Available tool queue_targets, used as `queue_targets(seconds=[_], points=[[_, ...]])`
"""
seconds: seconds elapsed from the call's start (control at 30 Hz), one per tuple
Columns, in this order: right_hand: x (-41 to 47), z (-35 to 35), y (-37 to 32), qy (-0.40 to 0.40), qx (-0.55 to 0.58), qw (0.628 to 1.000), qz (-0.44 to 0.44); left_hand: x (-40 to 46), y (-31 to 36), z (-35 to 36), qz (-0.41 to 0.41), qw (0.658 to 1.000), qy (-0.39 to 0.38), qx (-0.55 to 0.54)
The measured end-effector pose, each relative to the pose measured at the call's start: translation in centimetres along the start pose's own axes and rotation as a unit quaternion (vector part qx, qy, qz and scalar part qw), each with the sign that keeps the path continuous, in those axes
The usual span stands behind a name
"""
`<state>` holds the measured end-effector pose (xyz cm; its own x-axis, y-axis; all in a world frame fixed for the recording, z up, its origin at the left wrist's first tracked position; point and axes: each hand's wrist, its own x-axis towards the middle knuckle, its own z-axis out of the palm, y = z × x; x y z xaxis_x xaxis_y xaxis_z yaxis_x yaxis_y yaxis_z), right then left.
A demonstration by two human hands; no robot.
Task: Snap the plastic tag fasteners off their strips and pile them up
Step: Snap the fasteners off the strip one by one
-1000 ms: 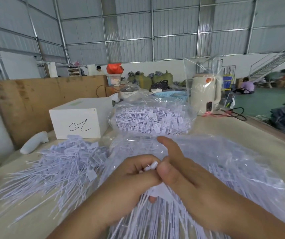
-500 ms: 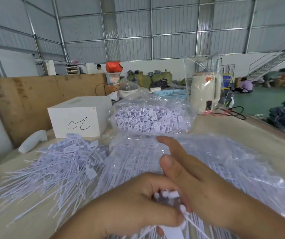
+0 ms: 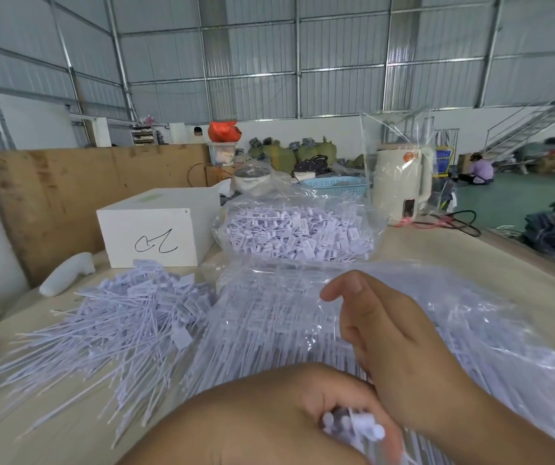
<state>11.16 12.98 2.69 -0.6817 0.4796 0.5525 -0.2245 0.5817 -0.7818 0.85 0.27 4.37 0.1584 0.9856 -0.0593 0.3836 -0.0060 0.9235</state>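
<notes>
Hands: two, left hand at 6 o'clock, right hand at 5 o'clock.
Loose fastener piles: one at 9 o'clock, fasteners too many to count.
Clear bags of fasteners: two, at 12 o'clock, at 3 o'clock.
White boxes: one.
Kettles: one.
</notes>
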Motion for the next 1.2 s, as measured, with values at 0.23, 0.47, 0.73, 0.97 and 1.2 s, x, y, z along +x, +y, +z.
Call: queue_targets(seconds=[0.23, 0.47, 0.73, 0.97, 1.2], points=[[1.3, -2.7, 0.5, -0.227, -0.072, 0.968, 0.074, -0.3, -0.4, -1.7, 0.108, 0.986, 0.128, -0.003], [1.4, -2.7, 0.5, -0.136, -0.024, 0.988, 0.075, 0.1, -1.5, -2.1, 0.138, 0.958, 0.251, -0.025], [0.5, 0.8, -1.0, 0.094, -0.090, 0.991, -0.015, 1.7, -1.2, -1.0, 0.157, 0.895, 0.413, -0.057], [1.5, -3.1, -0.4, 0.077, -0.022, 0.996, 0.045, 0.8, -2.2, -2.7, 0.119, 0.880, 0.449, -0.095], [0.7, -1.6, 1.2, -0.204, 0.002, 0.978, 0.042, 1.4, -2.8, -1.7, 0.117, 0.949, 0.288, -0.044]])
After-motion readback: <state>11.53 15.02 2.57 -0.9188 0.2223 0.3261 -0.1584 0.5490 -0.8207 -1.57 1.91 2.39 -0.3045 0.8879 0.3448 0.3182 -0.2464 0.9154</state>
